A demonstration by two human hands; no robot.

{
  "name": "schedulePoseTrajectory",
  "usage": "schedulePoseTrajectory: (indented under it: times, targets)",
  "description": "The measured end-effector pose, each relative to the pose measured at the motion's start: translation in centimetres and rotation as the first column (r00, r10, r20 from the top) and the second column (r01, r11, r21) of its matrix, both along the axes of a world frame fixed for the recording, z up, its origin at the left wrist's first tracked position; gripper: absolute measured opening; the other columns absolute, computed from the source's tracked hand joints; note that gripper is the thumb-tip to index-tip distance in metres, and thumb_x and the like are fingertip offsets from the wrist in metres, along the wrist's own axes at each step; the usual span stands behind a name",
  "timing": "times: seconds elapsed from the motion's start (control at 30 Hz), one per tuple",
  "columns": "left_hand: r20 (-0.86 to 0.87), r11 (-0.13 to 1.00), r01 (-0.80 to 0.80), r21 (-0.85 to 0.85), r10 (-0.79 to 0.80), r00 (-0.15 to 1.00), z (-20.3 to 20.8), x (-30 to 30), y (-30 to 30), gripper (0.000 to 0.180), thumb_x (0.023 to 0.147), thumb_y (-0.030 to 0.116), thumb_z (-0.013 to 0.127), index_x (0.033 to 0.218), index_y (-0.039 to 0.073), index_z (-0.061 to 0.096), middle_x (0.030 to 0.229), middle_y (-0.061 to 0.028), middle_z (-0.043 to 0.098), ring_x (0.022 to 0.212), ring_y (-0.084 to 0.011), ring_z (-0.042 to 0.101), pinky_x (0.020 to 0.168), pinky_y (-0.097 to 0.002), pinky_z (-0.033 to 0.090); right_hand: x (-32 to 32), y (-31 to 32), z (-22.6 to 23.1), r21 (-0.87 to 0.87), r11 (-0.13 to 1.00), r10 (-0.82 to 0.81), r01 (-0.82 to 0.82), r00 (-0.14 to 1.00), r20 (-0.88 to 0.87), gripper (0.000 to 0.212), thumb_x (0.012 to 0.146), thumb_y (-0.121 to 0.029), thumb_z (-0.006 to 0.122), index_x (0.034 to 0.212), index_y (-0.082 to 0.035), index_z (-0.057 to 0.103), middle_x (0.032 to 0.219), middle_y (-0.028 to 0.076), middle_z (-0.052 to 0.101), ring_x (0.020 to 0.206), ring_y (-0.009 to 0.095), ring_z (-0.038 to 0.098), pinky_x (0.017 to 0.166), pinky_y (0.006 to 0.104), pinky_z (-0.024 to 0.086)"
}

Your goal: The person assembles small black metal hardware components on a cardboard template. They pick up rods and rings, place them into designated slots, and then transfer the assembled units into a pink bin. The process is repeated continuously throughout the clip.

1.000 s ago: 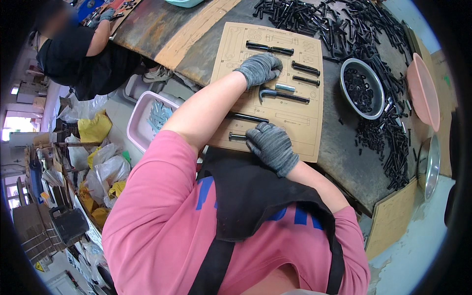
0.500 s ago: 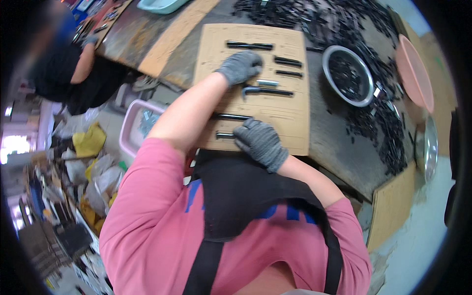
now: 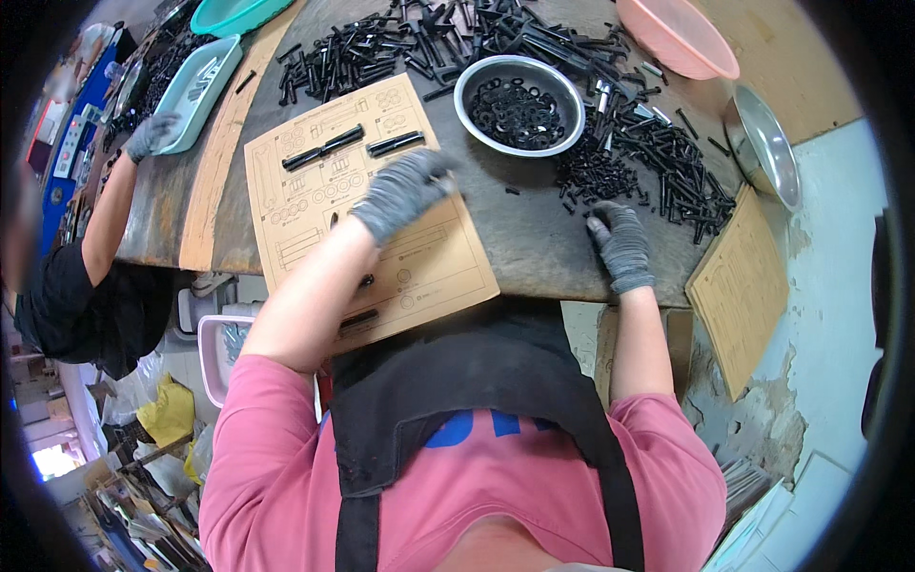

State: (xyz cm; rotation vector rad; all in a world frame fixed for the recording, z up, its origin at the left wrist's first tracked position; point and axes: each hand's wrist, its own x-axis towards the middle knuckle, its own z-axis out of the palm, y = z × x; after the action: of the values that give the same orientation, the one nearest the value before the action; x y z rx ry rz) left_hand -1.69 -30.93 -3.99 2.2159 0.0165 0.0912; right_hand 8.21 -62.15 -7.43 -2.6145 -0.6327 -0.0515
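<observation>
A printed cardboard sheet (image 3: 448, 276) with line drawings of bolts and rings lies on the table. Long black bolts (image 3: 324, 148) and shorter black bolts (image 3: 396, 144) rest on its far part; my left forearm covers others. My left hand (image 3: 405, 195), grey-gloved, hovers over the sheet's right side, its fingertips smeared by motion. Past the sheet, my right hand (image 3: 621, 250), also gloved, is down at the table beside a heap of small black bolts (image 3: 602, 176). Its fingers curl together, and anything between them is hidden.
A steel bowl (image 3: 464, 114) of black rings stands beyond the sheet, with heaped black bolts (image 3: 419, 43) around it. A pink basin (image 3: 677, 38) and another steel bowl (image 3: 762, 143) sit at right. At left, a co-worker's gloved hand (image 3: 152, 135) touches a light-blue tray (image 3: 202, 81).
My right hand has left the sheet and moved right to the small bolts. My left hand has shifted toward the sheet's right edge. The view has turned right.
</observation>
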Motion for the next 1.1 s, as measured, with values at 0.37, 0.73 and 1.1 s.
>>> schedulePoseTrajectory:
  times: [0.37,0.73,1.1]
  targets:
    - [-0.138,0.754,0.292,0.588,-0.262,0.955,-1.4,7.0,-8.9,0.024,0.077,0.012,0.054,0.099,0.01,0.059,0.09,-0.017,0.057,0.084,-0.0314,0.058,0.074,-0.0393,0.048,0.6,0.9,-0.5,0.109,0.994,-0.042,0.032,0.995,0.091,0.02,0.078,-0.02,0.055,0.095,-0.011,0.058,0.085,0.013,0.058,0.082,0.031,0.056,0.072,0.0397,0.045]
    - [-0.078,0.652,0.29,0.7,-0.333,0.94,-1.7,8.3,-14.7,0.016,0.078,0.012,0.049,0.087,0.008,0.062,0.088,-0.0132,0.061,0.08,-0.0278,0.062,0.065,-0.0388,0.051,1.6,1.3,-1.4,-0.039,0.999,0.03,-0.026,0.993,0.111,0.018,0.077,-0.018,0.055,0.093,-0.011,0.057,0.087,0.013,0.057,0.081,0.031,0.056,0.07,0.0412,0.045]
    - [-0.016,0.83,0.267,0.49,-0.298,0.955,1.9,3.1,-5.7,0.022,0.074,0.021,0.06,0.091,0.008,0.06,0.089,-0.0119,0.058,0.086,-0.0294,0.057,0.077,-0.0375,0.046,1.8,1.2,-1.1,0.173,0.963,0.166,-0.205,0.962,0.215,0.014,0.076,-0.01,0.059,0.09,-0.006,0.06,0.086,0.011,0.06,0.08,0.026,0.057,0.072,0.0349,0.045]
